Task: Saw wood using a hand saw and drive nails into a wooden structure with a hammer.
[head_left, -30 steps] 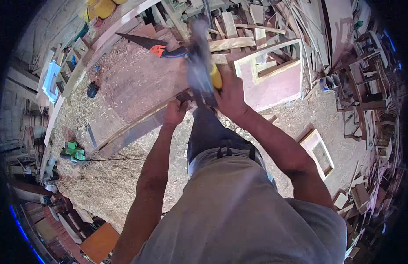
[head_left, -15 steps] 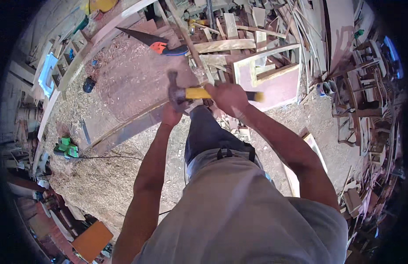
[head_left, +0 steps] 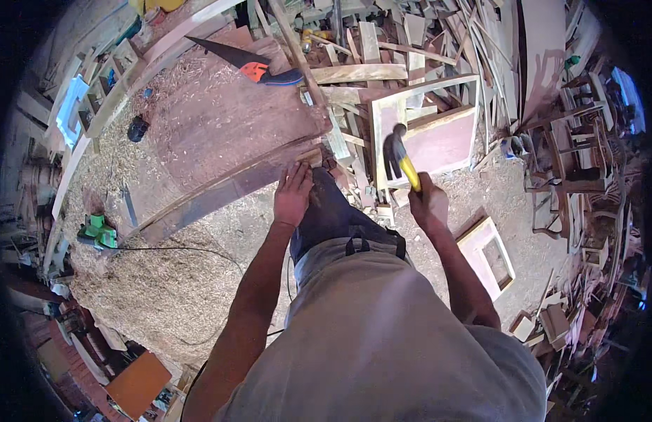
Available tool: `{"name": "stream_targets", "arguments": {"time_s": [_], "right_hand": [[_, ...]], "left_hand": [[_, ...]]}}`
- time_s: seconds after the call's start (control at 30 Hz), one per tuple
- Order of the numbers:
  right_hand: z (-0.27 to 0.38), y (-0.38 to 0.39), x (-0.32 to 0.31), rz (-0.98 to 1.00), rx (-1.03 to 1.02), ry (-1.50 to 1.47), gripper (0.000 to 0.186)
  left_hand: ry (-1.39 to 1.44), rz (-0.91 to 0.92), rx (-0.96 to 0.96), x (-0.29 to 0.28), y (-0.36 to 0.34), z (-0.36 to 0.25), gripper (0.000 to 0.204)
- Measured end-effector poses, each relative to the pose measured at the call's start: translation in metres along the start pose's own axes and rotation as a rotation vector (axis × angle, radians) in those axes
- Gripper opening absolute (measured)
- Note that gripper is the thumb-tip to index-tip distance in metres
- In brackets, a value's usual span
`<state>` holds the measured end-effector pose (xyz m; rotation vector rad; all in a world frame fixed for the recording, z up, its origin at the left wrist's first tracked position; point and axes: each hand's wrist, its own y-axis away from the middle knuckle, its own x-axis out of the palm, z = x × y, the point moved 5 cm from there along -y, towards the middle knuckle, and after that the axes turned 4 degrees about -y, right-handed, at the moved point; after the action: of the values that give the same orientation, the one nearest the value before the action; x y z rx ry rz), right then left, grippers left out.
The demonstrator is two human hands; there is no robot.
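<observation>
My right hand (head_left: 429, 204) grips a claw hammer (head_left: 409, 169) by its yellow handle. The hammer's dark head points up and away, in front of a pale wooden frame (head_left: 377, 144). My left hand (head_left: 293, 195) rests at the near edge of a reddish wooden workbench (head_left: 227, 119), its fingers stretched forward. A short light wood piece (head_left: 311, 156) lies at its fingertips on the bench corner; whether the thumb grips it is hidden. Farther back on the bench lies a handsaw (head_left: 255, 71) with an orange and blue handle.
Wood offcuts (head_left: 368, 42) pile up beyond the bench. A second frame (head_left: 487, 257) lies on the floor at right, near stacked chair frames (head_left: 572, 155). At left a green power tool (head_left: 97, 231) trails a black cord over wood shavings (head_left: 157, 288). A dark cup-like object (head_left: 137, 129) stands on the bench.
My right hand has swung the hammer back to the right and nearer me, away from the bench corner. My left hand, partly behind the hammer before, now shows its stretched fingers.
</observation>
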<state>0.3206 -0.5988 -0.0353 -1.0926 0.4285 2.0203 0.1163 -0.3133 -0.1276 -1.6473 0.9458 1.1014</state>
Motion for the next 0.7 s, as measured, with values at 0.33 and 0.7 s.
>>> {"name": "stream_targets", "arguments": {"time_s": [0.33, 0.7], "right_hand": [[-0.032, 0.053, 0.026, -0.099, 0.186, -0.137, 0.028], [-0.001, 0.026, 0.023, -0.114, 0.13, -0.255, 0.018]], "left_hand": [[1.02, 0.028, -0.49, -0.008, -0.082, 0.052, 0.032], [1.1, 0.253, -0.61, 0.029, -0.088, 0.051, 0.029]]}}
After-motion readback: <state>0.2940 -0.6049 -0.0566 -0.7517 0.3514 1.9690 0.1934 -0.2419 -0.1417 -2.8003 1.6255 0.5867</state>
